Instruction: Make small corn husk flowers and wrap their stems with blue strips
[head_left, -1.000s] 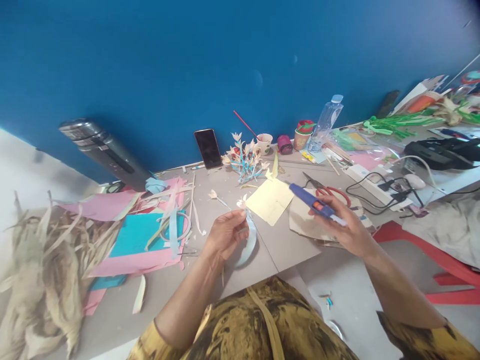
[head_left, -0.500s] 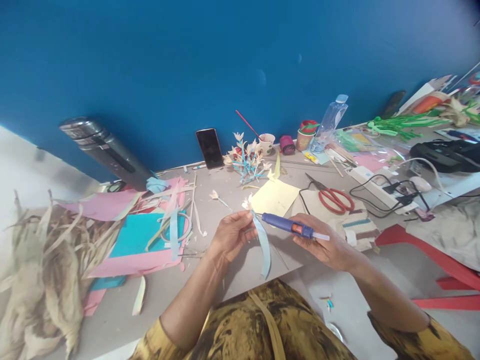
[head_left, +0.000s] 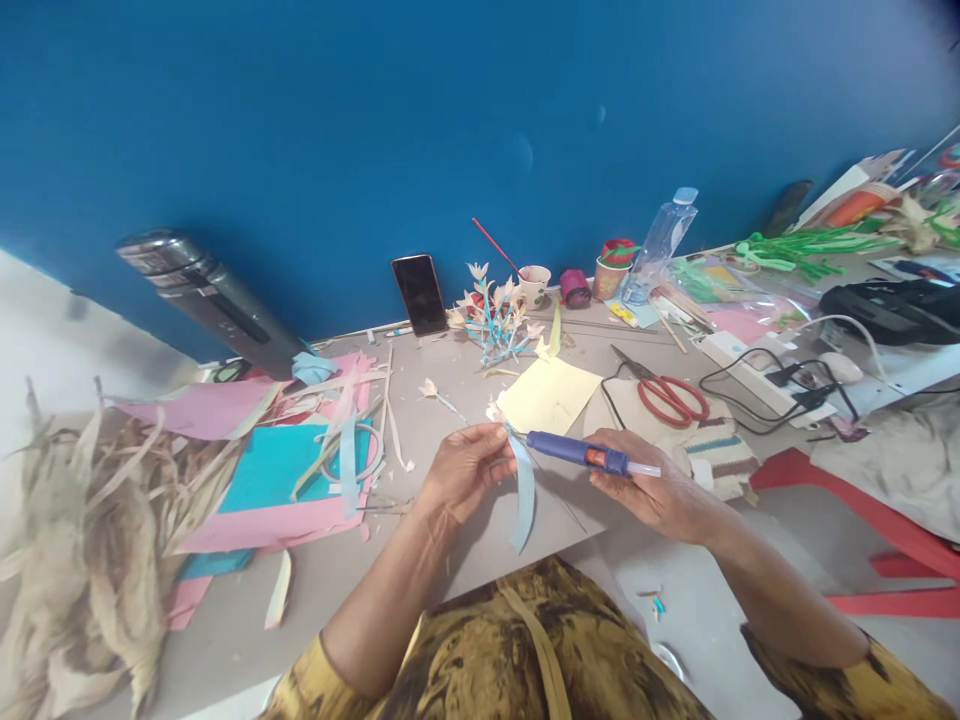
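Between the fingertips of my left hand (head_left: 472,465) is a small pale flower (head_left: 494,410). A light blue paper strip (head_left: 523,500) hangs down from its base. My right hand (head_left: 637,485) is closed around a blue hot glue gun (head_left: 574,450), with a clear glue stick poking from its rear. The gun's nozzle points left, at or very near the top of the strip; I cannot tell whether they touch. Behind my left hand lies another pale flower on a stem (head_left: 442,395). A bunch of similar flowers on blue stems (head_left: 499,320) stands further back.
Red-handled scissors (head_left: 671,400) lie on a cloth right of a yellow paper sheet (head_left: 551,395). A phone (head_left: 420,293), paper cup (head_left: 534,287) and bottle (head_left: 660,245) stand by the wall. Dried husks (head_left: 112,540) and coloured paper (head_left: 262,470) spread leftward; a power strip (head_left: 765,375) sits right.
The blue strip's lower end has swung slightly left. The flower has tilted a little, and the glue gun has shifted very slightly. Both hands keep their hold.
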